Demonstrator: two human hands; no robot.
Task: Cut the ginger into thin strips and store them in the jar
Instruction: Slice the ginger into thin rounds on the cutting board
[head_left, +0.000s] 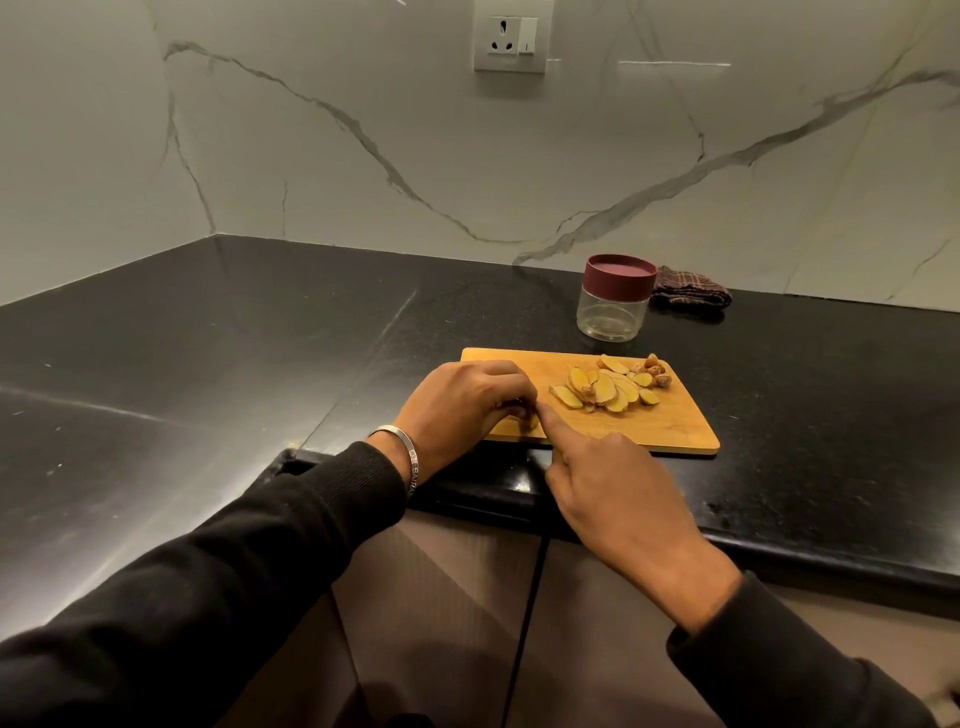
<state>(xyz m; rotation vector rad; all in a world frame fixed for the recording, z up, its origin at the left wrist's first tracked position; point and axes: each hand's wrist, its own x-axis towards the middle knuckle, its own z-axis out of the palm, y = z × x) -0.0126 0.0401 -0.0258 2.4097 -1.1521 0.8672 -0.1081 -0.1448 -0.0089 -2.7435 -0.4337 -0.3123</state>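
Observation:
A wooden cutting board (675, 426) lies near the counter's front edge. Several ginger slices (605, 389) are heaped on its right half, with knobbly unpeeled bits (655, 370) behind them. My left hand (462, 405) is curled over the board's left end and pins a small ginger piece (525, 420) under its fingertips. My right hand (613, 488) comes in from the front, its index finger stretched out to that piece. Its other fingers are curled under, gripping a knife that is almost wholly hidden. The clear jar (613, 312) with a maroon lid stands shut behind the board.
A dark checked cloth (691, 288) lies beside the jar against the marble wall. The black counter (234, 353) turns a corner at the left. A wall socket (511, 36) sits above. Cabinet doors are below the counter edge.

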